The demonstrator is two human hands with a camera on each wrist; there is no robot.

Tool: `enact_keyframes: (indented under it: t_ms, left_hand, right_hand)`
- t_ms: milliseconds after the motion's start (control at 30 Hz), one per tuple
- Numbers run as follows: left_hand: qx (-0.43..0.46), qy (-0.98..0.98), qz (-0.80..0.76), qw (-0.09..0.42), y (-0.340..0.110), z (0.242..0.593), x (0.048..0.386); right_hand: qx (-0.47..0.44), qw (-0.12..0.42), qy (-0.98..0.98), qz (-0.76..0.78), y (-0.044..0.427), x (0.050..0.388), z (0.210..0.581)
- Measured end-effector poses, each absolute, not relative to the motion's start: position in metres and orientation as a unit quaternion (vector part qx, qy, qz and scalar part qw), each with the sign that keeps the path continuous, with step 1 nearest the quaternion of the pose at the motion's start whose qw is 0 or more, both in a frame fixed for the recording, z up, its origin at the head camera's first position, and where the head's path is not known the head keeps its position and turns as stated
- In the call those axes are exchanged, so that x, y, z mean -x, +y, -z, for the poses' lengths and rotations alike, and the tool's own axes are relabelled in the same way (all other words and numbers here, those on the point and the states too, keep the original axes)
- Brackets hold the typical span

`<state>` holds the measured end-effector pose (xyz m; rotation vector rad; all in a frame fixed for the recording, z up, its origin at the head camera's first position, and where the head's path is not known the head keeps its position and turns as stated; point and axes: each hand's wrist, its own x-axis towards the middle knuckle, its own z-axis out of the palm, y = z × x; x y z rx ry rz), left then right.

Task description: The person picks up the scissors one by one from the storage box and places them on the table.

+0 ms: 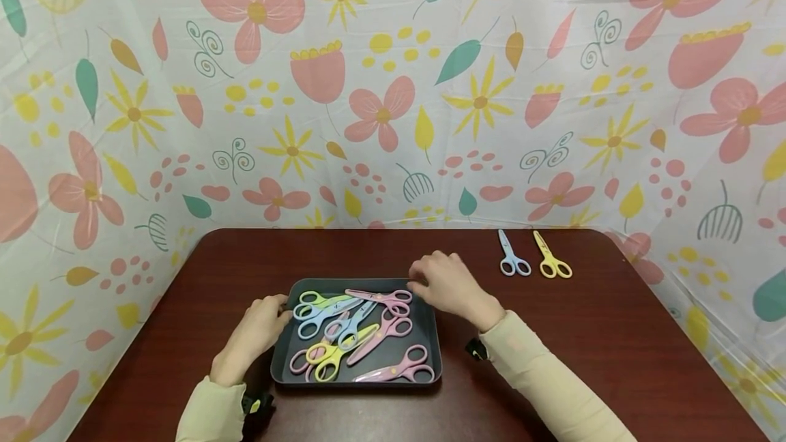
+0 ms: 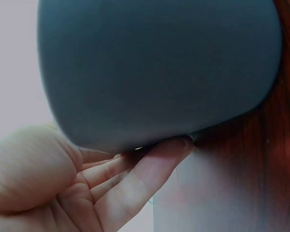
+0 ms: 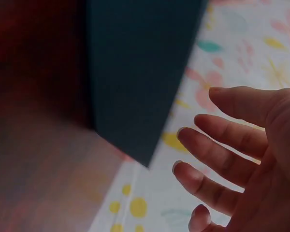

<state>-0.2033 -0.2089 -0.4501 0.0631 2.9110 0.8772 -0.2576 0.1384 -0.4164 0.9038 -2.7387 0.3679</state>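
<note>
A dark grey tray (image 1: 393,391) holds several children's scissors in a loose overlapping heap: pink scissors (image 1: 405,367), yellow scissors (image 1: 331,355), blue scissors and a partly hidden green pair. At the tray's left side, my left hand (image 1: 258,329) grips the rim near the far corner. The left wrist view shows a finger of this left hand (image 2: 135,188) against the tray's outer wall (image 2: 159,72); part of the hand is hidden behind it. Above the far right corner hovers my right hand (image 1: 451,288), its fingers relaxed and apart from the tray wall (image 3: 135,72), holding nothing.
On the table's far right lie blue scissors (image 1: 510,254) and yellow scissors (image 1: 550,256), side by side with blades pointing away. The brown tabletop (image 1: 552,340) ends at a patterned cloth (image 1: 381,176) behind it and at both sides.
</note>
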Motion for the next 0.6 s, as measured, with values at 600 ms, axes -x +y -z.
enact_keyframes:
  t_ms: [600]
  left_hand:
    - [-0.019,0.957,-0.285,0.043,-0.209,0.452,0.205]
  right_hand:
    - [-0.337,0.066,-0.939,0.012,0.101,0.246,0.436]
